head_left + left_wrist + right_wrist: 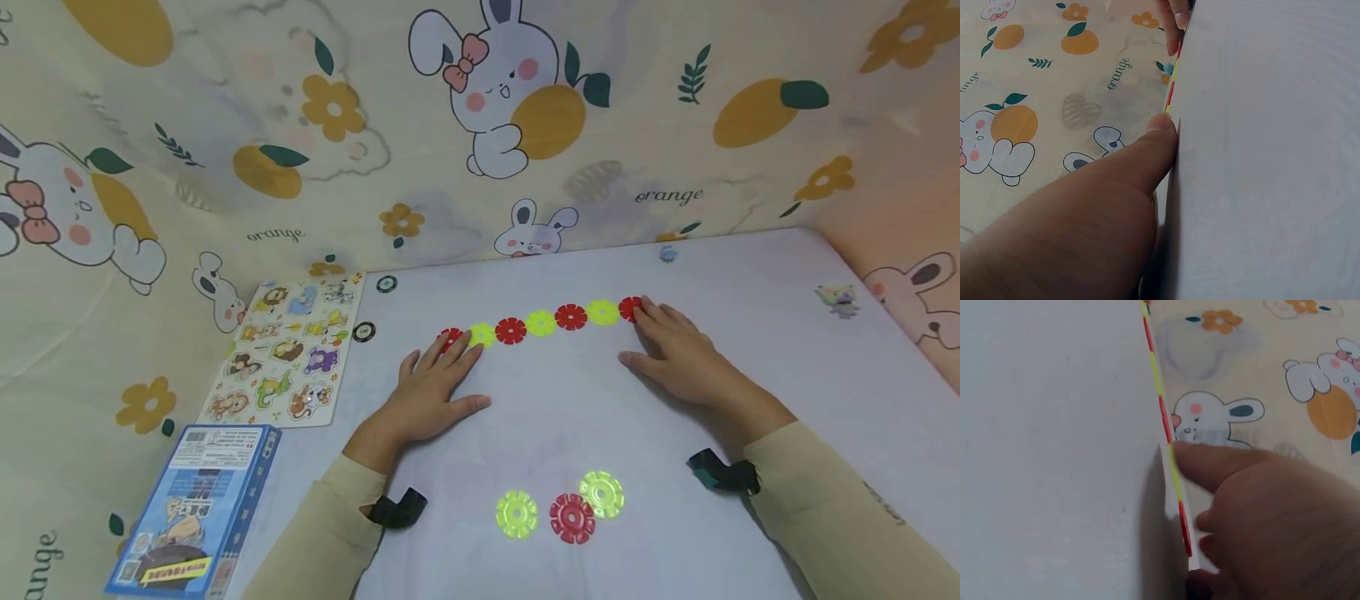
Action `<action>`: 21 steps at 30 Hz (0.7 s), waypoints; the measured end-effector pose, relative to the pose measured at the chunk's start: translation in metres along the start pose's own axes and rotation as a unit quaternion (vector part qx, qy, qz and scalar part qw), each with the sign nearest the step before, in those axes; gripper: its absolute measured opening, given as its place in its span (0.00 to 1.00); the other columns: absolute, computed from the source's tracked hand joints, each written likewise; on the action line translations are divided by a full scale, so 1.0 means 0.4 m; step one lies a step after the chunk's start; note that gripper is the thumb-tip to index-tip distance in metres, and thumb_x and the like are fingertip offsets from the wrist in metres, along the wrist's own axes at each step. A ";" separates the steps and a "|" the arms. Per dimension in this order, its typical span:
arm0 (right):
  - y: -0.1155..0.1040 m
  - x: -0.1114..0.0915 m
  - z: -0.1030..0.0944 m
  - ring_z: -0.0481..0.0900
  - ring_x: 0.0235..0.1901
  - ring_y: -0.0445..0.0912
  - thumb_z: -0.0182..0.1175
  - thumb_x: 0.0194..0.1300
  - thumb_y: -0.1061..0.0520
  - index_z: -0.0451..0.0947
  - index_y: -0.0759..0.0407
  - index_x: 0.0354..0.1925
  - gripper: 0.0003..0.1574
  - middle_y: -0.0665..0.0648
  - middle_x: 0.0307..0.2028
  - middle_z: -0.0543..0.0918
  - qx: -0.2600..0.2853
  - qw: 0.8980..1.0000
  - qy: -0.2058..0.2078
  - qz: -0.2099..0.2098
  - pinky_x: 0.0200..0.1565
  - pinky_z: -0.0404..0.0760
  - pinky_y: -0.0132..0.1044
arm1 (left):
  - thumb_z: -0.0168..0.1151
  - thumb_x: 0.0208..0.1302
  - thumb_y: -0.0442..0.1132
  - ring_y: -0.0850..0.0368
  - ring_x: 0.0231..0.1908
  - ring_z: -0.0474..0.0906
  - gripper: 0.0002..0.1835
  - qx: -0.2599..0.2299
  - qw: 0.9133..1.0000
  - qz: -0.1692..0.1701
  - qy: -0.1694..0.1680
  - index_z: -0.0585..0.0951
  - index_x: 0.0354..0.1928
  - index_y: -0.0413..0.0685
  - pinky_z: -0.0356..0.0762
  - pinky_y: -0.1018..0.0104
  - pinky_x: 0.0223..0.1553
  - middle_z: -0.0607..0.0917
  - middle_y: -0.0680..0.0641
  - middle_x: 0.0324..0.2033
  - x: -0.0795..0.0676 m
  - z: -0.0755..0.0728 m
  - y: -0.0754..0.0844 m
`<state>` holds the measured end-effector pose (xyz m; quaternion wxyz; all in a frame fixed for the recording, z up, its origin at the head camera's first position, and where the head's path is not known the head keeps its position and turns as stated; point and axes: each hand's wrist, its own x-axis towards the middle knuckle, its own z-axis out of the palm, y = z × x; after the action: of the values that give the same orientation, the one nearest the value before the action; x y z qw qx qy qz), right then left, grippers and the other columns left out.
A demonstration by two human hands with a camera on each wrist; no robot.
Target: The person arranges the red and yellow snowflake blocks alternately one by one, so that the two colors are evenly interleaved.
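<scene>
A row of notched plastic discs, red and yellow-green by turns, runs across the table in the head view. My left hand (pixel 427 398) lies with its fingers spread at the row's left end, its fingertips on or beside a red disc (pixel 451 339) and a yellow-green disc (pixel 483 336). At the right end the extended fingers of my right hand (pixel 678 357) touch another red disc (pixel 629 309), partly covered. Both wrist views show the row nearly edge-on, as a thin red and yellow strip beside my left thumb (pixel 1160 150) and right hand (pixel 1272 519).
Nearer me lie a yellow-green disc (pixel 517 514), a red disc (pixel 572 518) and a second yellow-green disc (pixel 602 493) touching it. Leftward are a sticker sheet (pixel 288 350), a blue box (pixel 191 508) and two black round tokens (pixel 364 332). Small figures (pixel 838 300) stand at the far right.
</scene>
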<state>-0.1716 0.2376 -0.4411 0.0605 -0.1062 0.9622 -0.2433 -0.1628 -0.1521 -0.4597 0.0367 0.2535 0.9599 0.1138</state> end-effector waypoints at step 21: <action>-0.262 -0.123 0.111 0.72 0.55 0.46 0.68 0.57 0.45 0.59 0.39 0.70 0.46 0.48 0.59 0.72 0.308 0.906 -0.229 -0.179 0.51 0.75 0.44 | 0.39 0.58 0.77 0.50 0.72 0.34 0.44 -0.003 1.000 -0.002 -0.006 0.52 0.75 0.69 0.36 0.37 0.63 0.45 0.58 0.74 -0.003 -0.008 0.003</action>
<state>-0.0982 0.1388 -0.4262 0.2639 -0.3059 0.7636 -0.5037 -0.1616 -0.1524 -0.4563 0.0429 0.2518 0.9600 0.1147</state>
